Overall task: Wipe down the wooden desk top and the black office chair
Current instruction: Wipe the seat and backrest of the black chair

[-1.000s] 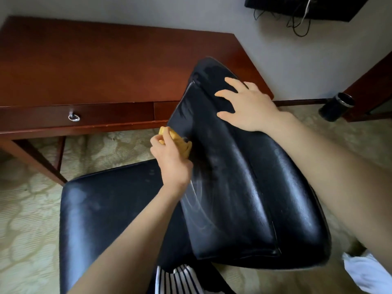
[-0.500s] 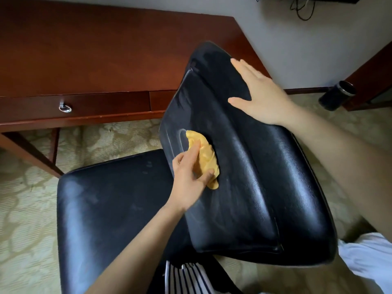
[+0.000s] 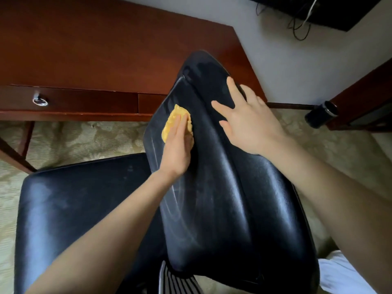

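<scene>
- Head view: left hand [image 3: 178, 149], fingers straight, presses the cloth [image 3: 171, 124] on the chair back [image 3: 222, 198]; the cloth has slid up toward the top edge.
- Right hand [image 3: 250, 124], fingers spread, braces the back.
- The chair stands just beside the desk [image 3: 106, 49]; its wipe is probably unfinished.

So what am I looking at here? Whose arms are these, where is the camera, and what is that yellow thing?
There is no machine here, just a person's two bare arms. The single picture comes from a wide-angle camera worn on the person's head. It looks forward and down, so the arms reach in from the bottom edge. The left hand presses a yellow cloth flat against the tilted back of a black chair, wiping it. The right hand lies spread on that same back, probably steadying it. The chair's seat is at the lower left. Behind stands a wooden desk with a ring handle on its drawer. A dark cylinder lies on the carpet.
</scene>
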Demonstrator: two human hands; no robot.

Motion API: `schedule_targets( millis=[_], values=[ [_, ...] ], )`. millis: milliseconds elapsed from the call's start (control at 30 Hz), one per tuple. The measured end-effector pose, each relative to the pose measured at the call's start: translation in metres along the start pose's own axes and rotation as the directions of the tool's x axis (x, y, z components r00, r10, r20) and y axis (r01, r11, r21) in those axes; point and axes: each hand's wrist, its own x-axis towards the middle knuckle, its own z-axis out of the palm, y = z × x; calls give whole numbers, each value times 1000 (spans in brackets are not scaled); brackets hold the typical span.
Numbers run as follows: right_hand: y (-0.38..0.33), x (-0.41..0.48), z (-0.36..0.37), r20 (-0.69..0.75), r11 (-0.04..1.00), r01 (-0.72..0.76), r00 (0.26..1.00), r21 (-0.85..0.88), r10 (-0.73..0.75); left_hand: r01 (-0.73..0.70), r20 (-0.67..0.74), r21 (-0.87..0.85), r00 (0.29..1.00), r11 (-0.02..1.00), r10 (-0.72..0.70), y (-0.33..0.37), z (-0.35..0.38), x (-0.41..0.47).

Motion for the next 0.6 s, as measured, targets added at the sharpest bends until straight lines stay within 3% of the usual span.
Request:
schedule_targets(
  millis=[100, 267, 433, 600],
  values=[
    [0, 2, -3, 10, 1000, 12, 1000, 4, -13, 2, -70, 86, 998, 996, 4, -5, -7, 14],
    [3, 5, -1, -10, 1000, 17, 1000, -15, -18, 2, -2, 69, 1000, 998, -2, -13, 3, -12],
    [6, 7, 3, -10, 1000, 6, 1000, -14, -7, -186, 52, 77, 982, 979, 183, -19, 16, -76],
    [5, 8, 1, -13, 1000, 2, 1000, 6, -2, -414, 248, 102, 891, 905, 380, -36, 24, -144]
  ],
)
